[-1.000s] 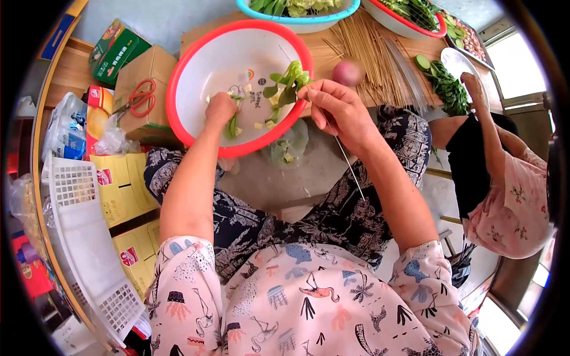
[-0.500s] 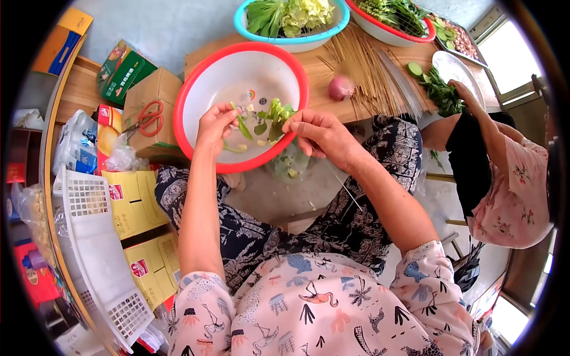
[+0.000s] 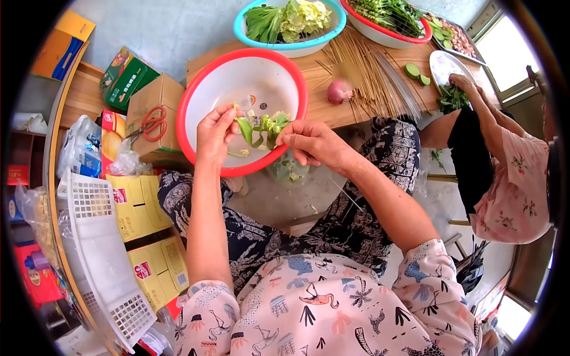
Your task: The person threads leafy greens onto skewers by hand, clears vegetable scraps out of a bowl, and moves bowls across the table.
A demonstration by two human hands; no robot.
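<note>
Over the near part of a white basin with a red rim (image 3: pixel 189 89), both my hands face each other. My left hand (image 3: pixel 215 133) is closed in a pinch on a green vegetable leaf (image 3: pixel 244 129) with a pale stem. My right hand (image 3: pixel 314 142) grips a thin skewer (image 3: pixel 344 194), whose back end points toward my knee. Bunched leafy greens (image 3: pixel 275 123) sit at the skewer's front end, just beyond my right fingers. The leaf in my left hand reaches to these greens. Whether the skewer tip passes through the leaf cannot be made out. A few vegetable scraps lie in the basin.
Behind the basin stand a blue-rimmed basin of greens (image 3: pixel 240 26) and a red-rimmed one (image 3: pixel 386 37). Bare skewers (image 3: pixel 374 77) and a red onion (image 3: pixel 339 91) lie on the table. Scissors (image 3: pixel 153 124) and boxes are at left. Another person (image 3: pixel 510 178) handles greens at right.
My left hand has brought its leaf in against the greens on the skewer. My right hand has shifted slightly left and down. The other person's greens have moved lower.
</note>
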